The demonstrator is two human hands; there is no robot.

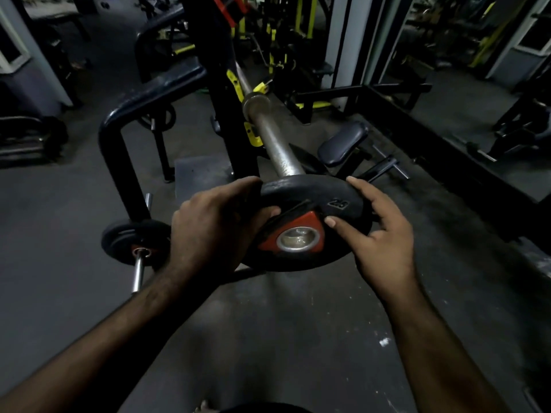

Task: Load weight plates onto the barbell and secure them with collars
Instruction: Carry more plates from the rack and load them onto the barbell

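Note:
A black weight plate (343, 198) marked 2.5, with a red hub, sits on the near end of the steel barbell sleeve (275, 144). The sleeve's end shows through the plate's metal-ringed hole. My left hand (214, 231) grips the plate's left rim, fingers curled over its edge. My right hand (378, 231) holds the right rim, with the thumb pressed on the face near the hub and the fingers spread along the edge. The barbell rests on a black rack (226, 93) with yellow hooks. No collar is visible.
A second small plate (134, 239) sits on a storage peg at the lower left of the rack frame. A padded seat (343, 144) stands to the right of the bar. Other gym machines fill the dim background. The floor is dark rubber matting.

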